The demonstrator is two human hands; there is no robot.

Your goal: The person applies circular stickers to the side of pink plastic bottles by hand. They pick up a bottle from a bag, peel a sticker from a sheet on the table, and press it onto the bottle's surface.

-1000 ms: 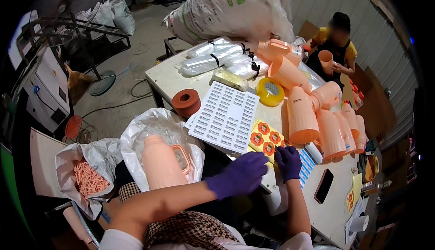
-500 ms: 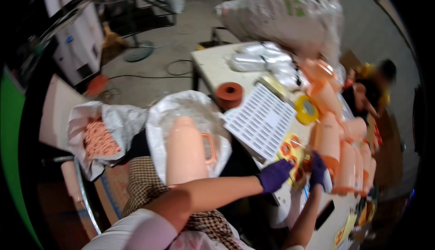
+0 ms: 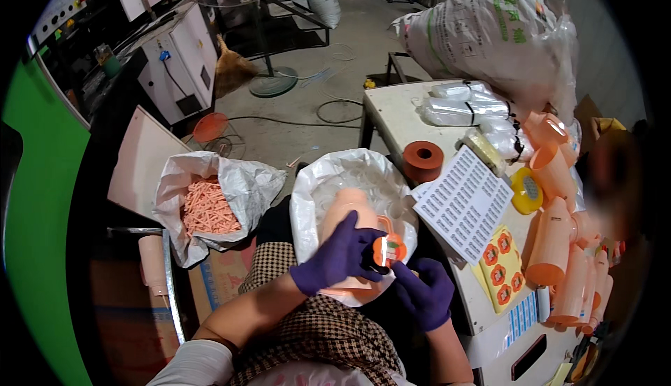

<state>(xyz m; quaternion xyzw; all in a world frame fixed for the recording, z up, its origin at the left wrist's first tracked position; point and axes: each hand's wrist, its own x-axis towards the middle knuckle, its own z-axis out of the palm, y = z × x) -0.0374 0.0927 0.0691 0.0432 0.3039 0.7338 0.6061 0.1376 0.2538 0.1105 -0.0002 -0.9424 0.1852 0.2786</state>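
The right hand (image 3: 422,292), purple-gloved, has its grip pinched on a round orange sticker (image 3: 388,249) at the jug's side. At its ten o'clock, the left hand (image 3: 340,253) clasps the peach plastic jug (image 3: 347,212), which stands in a clear bag (image 3: 328,176) on the lap. Pressed unevenly, the sticker could crease or sit crooked; the glove may cling. Sticker sheets (image 3: 498,268) lie on the table (image 3: 391,110) beyond.

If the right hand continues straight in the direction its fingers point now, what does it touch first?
The right hand points up and left, toward the round orange sticker on the peach plastic jug. It would likely meet that sticker first; its fingertips seem to be at it already, though depth is unclear. The left hand lies on the jug.
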